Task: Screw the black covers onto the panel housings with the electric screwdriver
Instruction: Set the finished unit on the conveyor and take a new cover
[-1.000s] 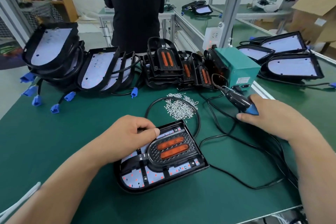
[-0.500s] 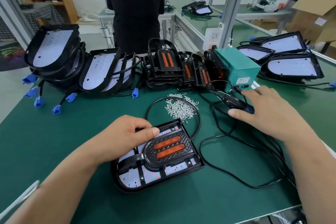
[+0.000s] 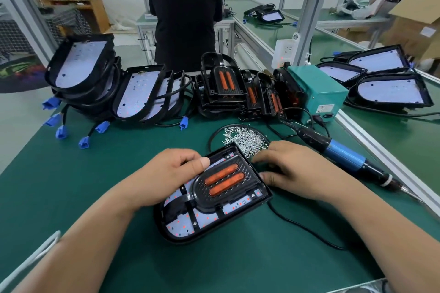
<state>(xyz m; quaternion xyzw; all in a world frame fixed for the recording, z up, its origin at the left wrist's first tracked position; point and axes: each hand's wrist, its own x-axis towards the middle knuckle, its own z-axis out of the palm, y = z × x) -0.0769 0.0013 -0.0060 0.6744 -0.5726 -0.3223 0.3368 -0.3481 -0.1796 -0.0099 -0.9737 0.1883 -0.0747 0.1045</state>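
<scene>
Green tabletop point(image 3: 71, 185) carries one housing point(image 3: 181, 233) front and centre, with a black cover point(image 3: 207, 200) seated inside it. No driven screw can be confirmed. The left hand point(image 3: 166, 173) grips the housing's far rim, thumb on the cover. The right hand point(image 3: 292, 171) lies beside the loose screws point(image 3: 247, 140); whether it holds one cannot be told. The screwdriver point(image 3: 345, 157) lies unheld. Uncovered housings point(image 3: 140, 93) wait at rear left.

I see the panel housing point(image 3: 215, 227) lying flat in the middle of the desk point(image 3: 83, 185), with the black cover point(image 3: 228, 194) seated on it. My left hand point(image 3: 166, 173) holds the housing at its left edge, thumb on top. My right hand point(image 3: 297, 171) is at its far right corner, just beside the pile of screws point(image 3: 245, 140); the fingers are blurred. The electric screwdriver point(image 3: 342, 157) lies along the right edge of the desk, apart from both hands.
</scene>
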